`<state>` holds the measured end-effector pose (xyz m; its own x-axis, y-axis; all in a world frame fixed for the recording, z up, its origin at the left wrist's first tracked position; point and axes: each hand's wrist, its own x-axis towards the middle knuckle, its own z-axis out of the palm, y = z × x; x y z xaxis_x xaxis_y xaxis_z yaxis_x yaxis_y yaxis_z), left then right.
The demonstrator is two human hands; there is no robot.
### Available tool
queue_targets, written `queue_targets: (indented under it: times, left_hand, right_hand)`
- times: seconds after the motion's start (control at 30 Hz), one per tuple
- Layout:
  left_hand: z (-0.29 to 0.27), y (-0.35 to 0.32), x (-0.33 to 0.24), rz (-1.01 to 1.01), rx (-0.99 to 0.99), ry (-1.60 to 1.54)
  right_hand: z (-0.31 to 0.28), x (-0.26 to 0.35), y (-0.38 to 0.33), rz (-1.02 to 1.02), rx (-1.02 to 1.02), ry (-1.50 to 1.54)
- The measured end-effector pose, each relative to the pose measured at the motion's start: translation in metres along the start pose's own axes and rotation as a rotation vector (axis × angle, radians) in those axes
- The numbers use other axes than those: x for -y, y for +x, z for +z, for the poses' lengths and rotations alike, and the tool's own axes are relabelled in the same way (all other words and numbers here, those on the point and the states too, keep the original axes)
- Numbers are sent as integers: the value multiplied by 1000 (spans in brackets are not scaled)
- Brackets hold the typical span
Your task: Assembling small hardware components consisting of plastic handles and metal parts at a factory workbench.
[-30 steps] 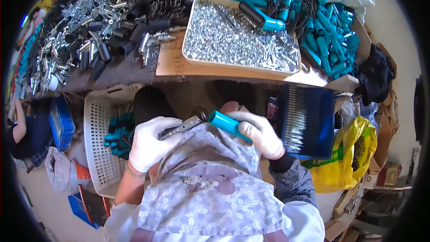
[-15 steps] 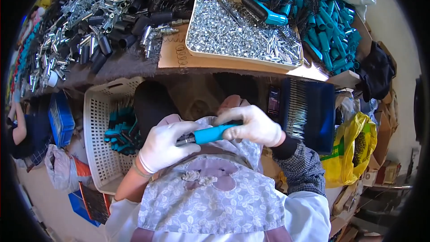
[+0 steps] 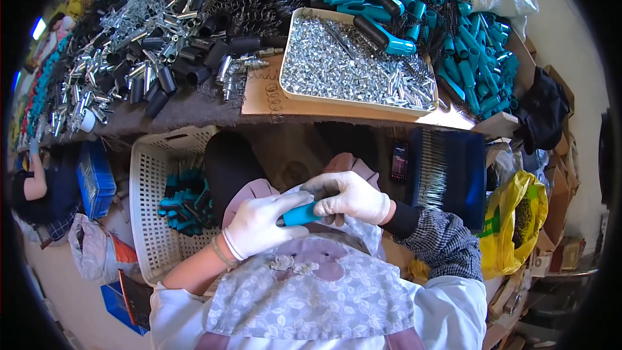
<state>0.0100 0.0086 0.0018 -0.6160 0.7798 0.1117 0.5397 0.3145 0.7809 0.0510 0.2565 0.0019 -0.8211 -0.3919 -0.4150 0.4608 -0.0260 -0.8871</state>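
Observation:
Above my lap, my gloved left hand wraps round one end of a teal plastic handle. My gloved right hand grips its other end, thumb and fingers closed over the tip. Only the short middle of the handle shows between the two hands; both ends are hidden. Whether a small part sits in the right fingertips cannot be made out. On the table beyond, a shallow cream tray holds many small silver metal pieces. More teal handles, some with black grips, are heaped to its right.
A white perforated basket with teal and black handles stands left of my knees. Silver tubes, black sleeves and springs cover the table's left. A blue bin with thin metal rods and a phone are at the right, near a yellow bag.
My hands have come closer together along the teal handle, so less of it shows. The metal parts that were visible by my left fingers are now covered. The view has shifted slightly.

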Motion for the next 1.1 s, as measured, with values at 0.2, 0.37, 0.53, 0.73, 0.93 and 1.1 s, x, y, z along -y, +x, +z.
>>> queue_targets:
  times: [0.2,0.37,0.53,0.73,0.93,1.1]
  left_hand:
    - [18,7,6,48,-41,-48]
    - [27,19,-1,53,-29,-37]
    - [42,28,7,71,-158,-72]
    - [27,30,-9,58,-220,5]
    - [22,17,-8,0,-189,18]
    - [30,14,0,5,-161,-15]
  right_hand:
    - [-14,5,1,-19,28,-107]
    - [-10,9,1,-57,41,-230]
    - [-12,31,6,-89,24,-484]
    - [-86,83,11,-646,-765,-1066]
    - [-166,105,15,-546,-1033,-1269]
    - [-143,112,30,-193,-1004,-1415]
